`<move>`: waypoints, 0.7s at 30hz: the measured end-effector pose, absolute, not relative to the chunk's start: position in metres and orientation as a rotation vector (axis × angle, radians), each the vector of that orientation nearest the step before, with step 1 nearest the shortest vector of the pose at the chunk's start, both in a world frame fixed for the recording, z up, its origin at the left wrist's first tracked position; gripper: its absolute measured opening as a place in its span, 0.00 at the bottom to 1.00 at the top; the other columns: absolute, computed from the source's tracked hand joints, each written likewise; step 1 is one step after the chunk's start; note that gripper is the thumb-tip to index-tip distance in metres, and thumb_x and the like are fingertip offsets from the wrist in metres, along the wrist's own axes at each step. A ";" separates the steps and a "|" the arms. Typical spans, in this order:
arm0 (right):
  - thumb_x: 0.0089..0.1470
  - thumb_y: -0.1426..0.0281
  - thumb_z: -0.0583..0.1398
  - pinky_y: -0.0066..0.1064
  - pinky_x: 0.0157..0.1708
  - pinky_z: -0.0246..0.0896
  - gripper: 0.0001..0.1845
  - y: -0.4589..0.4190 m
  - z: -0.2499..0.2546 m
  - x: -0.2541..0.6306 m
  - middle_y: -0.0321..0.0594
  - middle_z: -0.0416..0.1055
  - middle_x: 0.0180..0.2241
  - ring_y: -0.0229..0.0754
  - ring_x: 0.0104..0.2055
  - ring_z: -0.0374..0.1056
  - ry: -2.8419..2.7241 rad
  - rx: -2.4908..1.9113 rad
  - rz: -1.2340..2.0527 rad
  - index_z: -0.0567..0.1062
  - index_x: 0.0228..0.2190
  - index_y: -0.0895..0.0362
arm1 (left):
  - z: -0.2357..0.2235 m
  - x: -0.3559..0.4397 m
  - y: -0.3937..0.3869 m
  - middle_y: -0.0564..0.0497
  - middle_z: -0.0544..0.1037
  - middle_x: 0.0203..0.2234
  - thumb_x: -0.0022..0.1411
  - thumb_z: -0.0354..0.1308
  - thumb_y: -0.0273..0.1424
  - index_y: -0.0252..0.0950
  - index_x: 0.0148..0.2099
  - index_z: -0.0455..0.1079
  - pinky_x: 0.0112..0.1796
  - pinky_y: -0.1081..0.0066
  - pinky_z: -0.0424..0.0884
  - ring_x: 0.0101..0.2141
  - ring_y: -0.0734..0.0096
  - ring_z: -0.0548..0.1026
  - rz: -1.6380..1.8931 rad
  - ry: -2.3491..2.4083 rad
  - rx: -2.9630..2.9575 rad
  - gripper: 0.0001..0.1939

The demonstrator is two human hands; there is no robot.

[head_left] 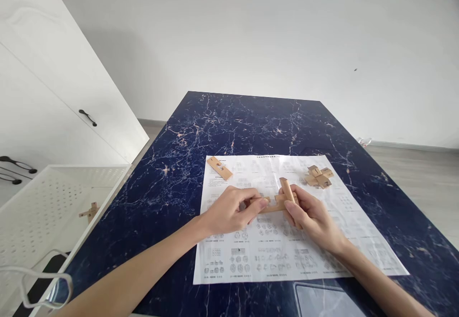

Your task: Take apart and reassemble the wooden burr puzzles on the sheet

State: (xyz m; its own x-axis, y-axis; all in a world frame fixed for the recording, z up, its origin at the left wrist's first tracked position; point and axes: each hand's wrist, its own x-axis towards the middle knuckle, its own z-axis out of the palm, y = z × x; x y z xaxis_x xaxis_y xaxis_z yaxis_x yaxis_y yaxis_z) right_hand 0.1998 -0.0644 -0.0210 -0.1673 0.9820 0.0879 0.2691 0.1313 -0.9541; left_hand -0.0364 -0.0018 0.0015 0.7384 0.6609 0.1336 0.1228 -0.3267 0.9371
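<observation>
My left hand pinches the left end of a notched wooden puzzle piece held low over the printed sheet. My right hand grips a second wooden puzzle piece, which stands tilted across the right end of the first; my fingers hide how far the two fit together. A loose notched wooden piece lies on the upper left of the instruction sheet. At its upper right sits an assembled cross-shaped wooden puzzle, apart from both hands.
Below the sheet lies a flat clear-looking tray or lid on the dark blue marbled table. Left of the table, a white perforated basket holds another wooden cross piece and a white cable. A white cabinet stands beyond.
</observation>
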 end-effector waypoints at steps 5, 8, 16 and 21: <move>0.70 0.50 0.58 0.31 0.18 0.47 0.18 -0.065 -0.024 0.197 0.28 0.59 0.19 0.37 0.18 0.52 -1.496 -1.264 1.115 0.69 0.37 0.52 | 0.002 -0.036 -0.004 0.56 0.72 0.19 0.78 0.54 0.39 0.36 0.31 0.67 0.23 0.76 0.63 0.19 0.79 0.66 0.625 0.630 1.831 0.20; 0.69 0.50 0.58 0.31 0.17 0.44 0.18 -0.063 -0.023 0.205 0.28 0.58 0.19 0.36 0.18 0.50 -1.436 -1.230 1.194 0.69 0.38 0.51 | 0.002 -0.042 0.001 0.57 0.70 0.19 0.78 0.54 0.39 0.36 0.32 0.67 0.22 0.76 0.60 0.18 0.80 0.64 0.607 0.651 1.830 0.20; 0.71 0.52 0.57 0.32 0.17 0.42 0.16 -0.049 -0.022 0.220 0.27 0.57 0.21 0.35 0.18 0.48 -1.201 -1.250 1.087 0.69 0.45 0.51 | 0.003 -0.044 0.002 0.58 0.62 0.19 0.76 0.53 0.40 0.36 0.29 0.64 0.22 0.74 0.54 0.20 0.79 0.58 0.619 0.715 1.858 0.22; 0.68 0.47 0.60 0.31 0.19 0.46 0.21 -0.051 -0.020 0.211 0.26 0.57 0.19 0.36 0.19 0.51 -1.371 -1.396 1.122 0.71 0.46 0.52 | 0.002 -0.046 0.006 0.57 0.65 0.21 0.74 0.56 0.39 0.37 0.30 0.65 0.26 0.73 0.60 0.23 0.77 0.62 0.684 0.736 1.924 0.20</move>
State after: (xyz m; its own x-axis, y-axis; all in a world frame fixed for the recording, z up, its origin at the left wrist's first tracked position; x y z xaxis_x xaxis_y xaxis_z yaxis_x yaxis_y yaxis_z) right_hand 0.2107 -0.0511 -0.0202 -0.0073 0.9995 -0.0318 0.2291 -0.0293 -0.9730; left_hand -0.0457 0.0059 0.0025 0.6649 0.7302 0.1574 0.2099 -0.3848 0.8988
